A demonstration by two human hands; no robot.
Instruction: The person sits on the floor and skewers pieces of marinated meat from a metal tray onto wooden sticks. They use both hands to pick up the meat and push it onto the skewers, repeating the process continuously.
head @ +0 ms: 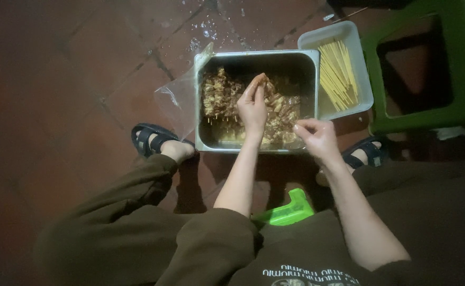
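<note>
A steel tray (309,79) on the tiled floor holds several skewers of marinated meat (219,98). My left hand (253,108) is over the middle of the tray, its fingertips pinched on a piece of meat (260,80) held above the pile. At the tray's front right corner, my right hand (319,139) has thumb and forefinger pinched on what looks like a thin bamboo skewer pointing towards the meat. A white plastic tub (362,100) of bare bamboo skewers (338,74) sits against the tray's right side.
A clear plastic bag (177,100) lies against the tray's left side. My sandalled feet (155,140) (367,152) flank the tray. A green plastic stool (428,114) stands at the right, and a green stool edge (288,212) shows between my knees. The floor behind the tray is wet.
</note>
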